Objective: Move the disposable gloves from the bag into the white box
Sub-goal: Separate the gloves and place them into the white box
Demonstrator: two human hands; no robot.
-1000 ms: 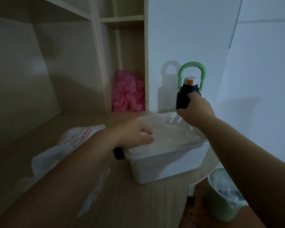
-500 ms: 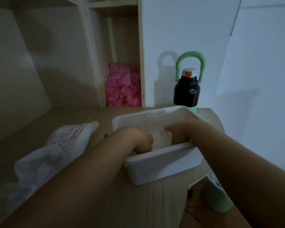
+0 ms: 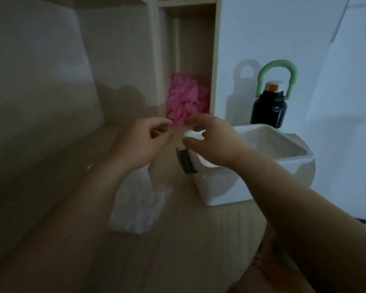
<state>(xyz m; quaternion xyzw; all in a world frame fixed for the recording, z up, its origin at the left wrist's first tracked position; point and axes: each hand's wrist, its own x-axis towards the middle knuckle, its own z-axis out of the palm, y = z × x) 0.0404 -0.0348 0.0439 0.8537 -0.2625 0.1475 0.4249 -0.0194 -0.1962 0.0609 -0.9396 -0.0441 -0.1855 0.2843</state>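
Left hand (image 3: pixel 144 142) and right hand (image 3: pixel 213 144) rose from white box (image 3: pixel 220 191), grips apart; bottle (image 3: pixel 268 108) behind.

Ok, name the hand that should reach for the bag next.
Probably left: the left hand hangs just above the bag, while the right hand sits over the white box rim.

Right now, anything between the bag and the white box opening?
Nothing visible blocks it. The white box is open-topped, just right of the bag. A small dark object lies against the box's left wall, low between them. The left hand and right hand hover above that gap.
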